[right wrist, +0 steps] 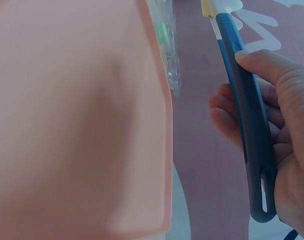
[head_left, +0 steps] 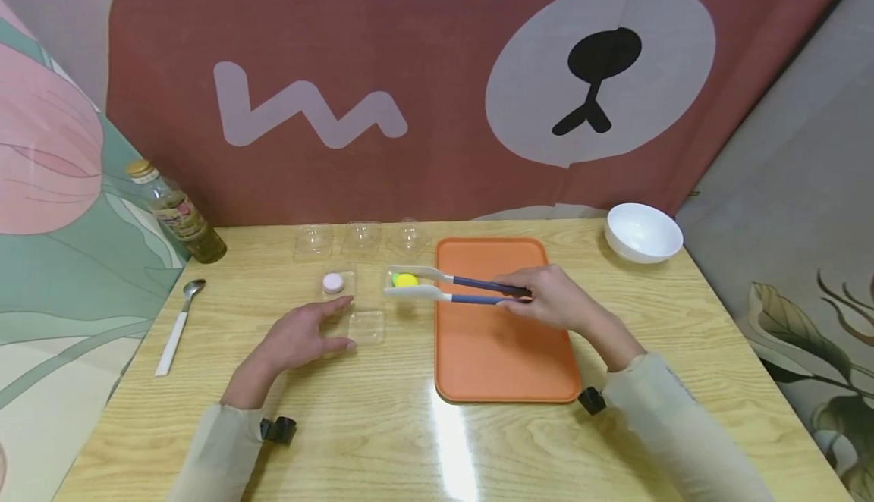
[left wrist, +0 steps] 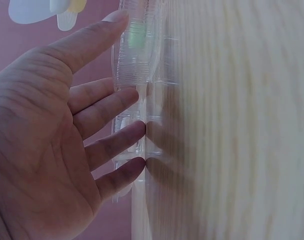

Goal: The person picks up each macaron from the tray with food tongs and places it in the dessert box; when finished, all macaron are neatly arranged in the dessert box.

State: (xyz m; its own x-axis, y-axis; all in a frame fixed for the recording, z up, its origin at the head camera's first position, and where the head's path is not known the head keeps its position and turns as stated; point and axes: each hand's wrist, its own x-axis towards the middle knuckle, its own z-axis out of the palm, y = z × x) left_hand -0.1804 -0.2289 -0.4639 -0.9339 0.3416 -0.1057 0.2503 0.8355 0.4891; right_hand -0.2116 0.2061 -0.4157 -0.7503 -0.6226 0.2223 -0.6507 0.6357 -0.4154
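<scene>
My right hand [head_left: 549,297] grips a pair of tongs [right wrist: 249,115] with dark blue handles and white tips, held over an orange tray [head_left: 505,365]. Between the tips is a round yellow piece [head_left: 406,280], apparently pinched, above a clear plastic cup with a green piece [left wrist: 137,36] in it. My left hand [head_left: 297,339] has its fingers spread and holds nothing. It is beside an empty clear cup [head_left: 367,327] and a pale pink round piece [head_left: 333,283] in another clear cup; whether its fingertips touch a cup cannot be told.
Three clear domed plastic pieces [head_left: 362,237] line the table's back edge. A bottle [head_left: 184,218] stands at the back left, with a white-handled spoon [head_left: 179,327] in front of it. At the back right is a white bowl [head_left: 643,233]. A printed curtain [head_left: 444,168] hangs behind the table.
</scene>
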